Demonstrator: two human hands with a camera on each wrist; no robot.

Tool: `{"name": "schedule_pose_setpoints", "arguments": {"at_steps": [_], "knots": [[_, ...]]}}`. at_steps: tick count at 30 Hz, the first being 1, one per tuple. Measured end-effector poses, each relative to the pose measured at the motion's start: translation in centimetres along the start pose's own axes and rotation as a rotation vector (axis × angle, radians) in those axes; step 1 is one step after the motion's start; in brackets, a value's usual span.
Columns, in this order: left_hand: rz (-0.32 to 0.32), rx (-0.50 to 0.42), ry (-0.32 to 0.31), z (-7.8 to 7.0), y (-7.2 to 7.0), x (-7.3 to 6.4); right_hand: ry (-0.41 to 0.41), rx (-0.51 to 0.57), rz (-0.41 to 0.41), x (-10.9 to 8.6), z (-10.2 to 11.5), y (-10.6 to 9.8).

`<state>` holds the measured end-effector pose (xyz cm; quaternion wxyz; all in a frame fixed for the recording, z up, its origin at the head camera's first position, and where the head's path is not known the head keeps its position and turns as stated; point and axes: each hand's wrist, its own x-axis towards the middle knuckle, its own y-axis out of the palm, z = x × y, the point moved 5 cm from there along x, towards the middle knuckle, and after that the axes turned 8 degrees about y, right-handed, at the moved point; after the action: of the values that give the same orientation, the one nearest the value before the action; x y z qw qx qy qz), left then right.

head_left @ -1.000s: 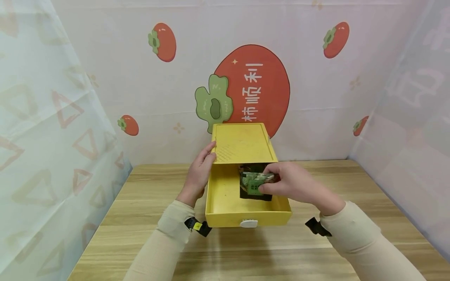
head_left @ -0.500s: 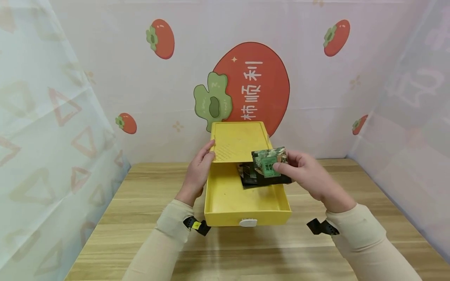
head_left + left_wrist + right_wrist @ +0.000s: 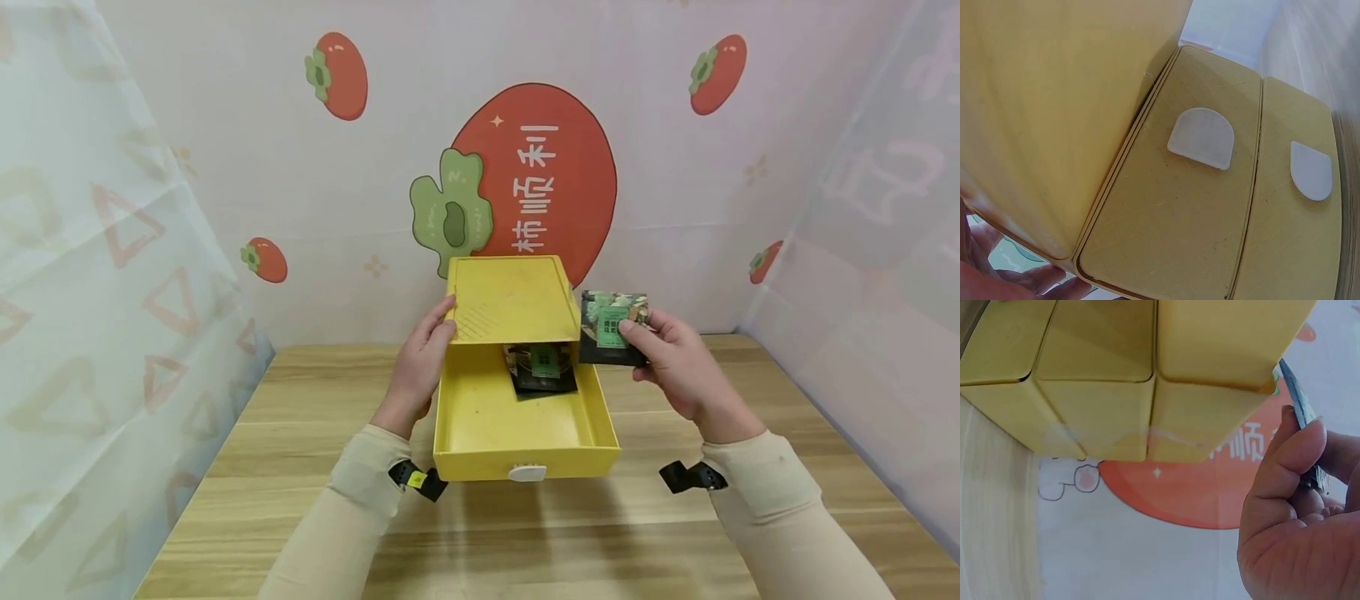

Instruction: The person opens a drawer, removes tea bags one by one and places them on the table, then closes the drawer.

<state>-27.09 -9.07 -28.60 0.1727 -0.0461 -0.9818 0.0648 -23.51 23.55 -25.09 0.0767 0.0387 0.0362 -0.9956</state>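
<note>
Pinching one packet (image 3: 612, 327) (beside three yellow drawers (image 3: 1166, 206)) is the right hand (image 3: 684, 368).

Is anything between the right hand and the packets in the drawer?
Yes: in the head view, its held packet and the drawer's right wall lie between, and the cabinet top hides part of the packets.

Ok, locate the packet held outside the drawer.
In the head view, the packet is pinched in the right hand, just right of the yellow cabinet.

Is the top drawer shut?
No, the top drawer is pulled out, with packets lying inside.
</note>
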Motion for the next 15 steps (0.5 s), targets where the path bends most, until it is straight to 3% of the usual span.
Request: {"name": "schedule_pose_setpoints", "arguments": {"at_steps": [6, 15], "knots": [[-0.007, -0.001, 0.000, -0.1, 0.0, 0.0, 0.001, 0.162, -0.058, 0.9, -1.5, -1.8], [-0.009, 0.000, -0.006, 0.0, 0.0, 0.0, 0.090, 0.216, -0.215, 1.9, -3.9, -3.8]]}}
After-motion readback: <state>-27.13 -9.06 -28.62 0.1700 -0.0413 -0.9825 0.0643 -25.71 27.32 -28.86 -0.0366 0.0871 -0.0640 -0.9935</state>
